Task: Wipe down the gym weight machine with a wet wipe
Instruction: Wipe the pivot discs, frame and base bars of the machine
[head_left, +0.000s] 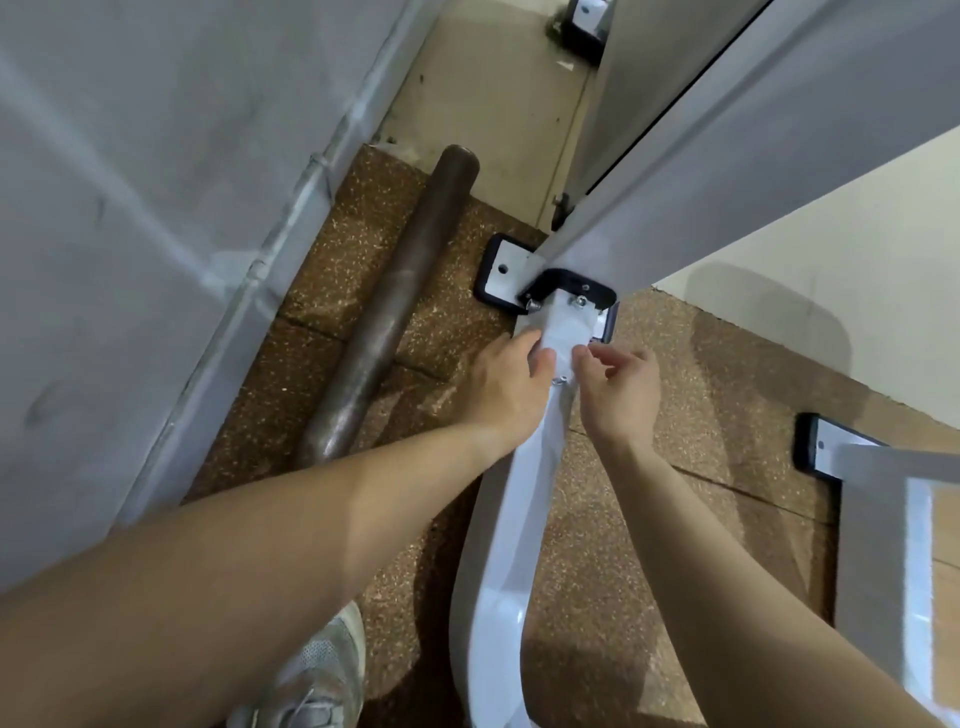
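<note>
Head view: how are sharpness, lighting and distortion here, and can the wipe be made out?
Head view: soft overall, though the left hand and right hand show no motion smear; the wide-angle lens bows the white frame bar and swells the forearms; glare sits low on that bar; the wet wipe barely separates from the white metal.

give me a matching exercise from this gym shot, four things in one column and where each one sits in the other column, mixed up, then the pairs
Things
1. wet wipe
2. dark pipe
3. shoe
4. foot plate

Places
a. lying on the speckled floor along the grey wall
b. flat at the base of the sloping post
c. on the white frame bar, held by the left hand and right hand
d. at the bottom edge of the view

Pairs: 1-c, 2-a, 3-d, 4-b
</note>
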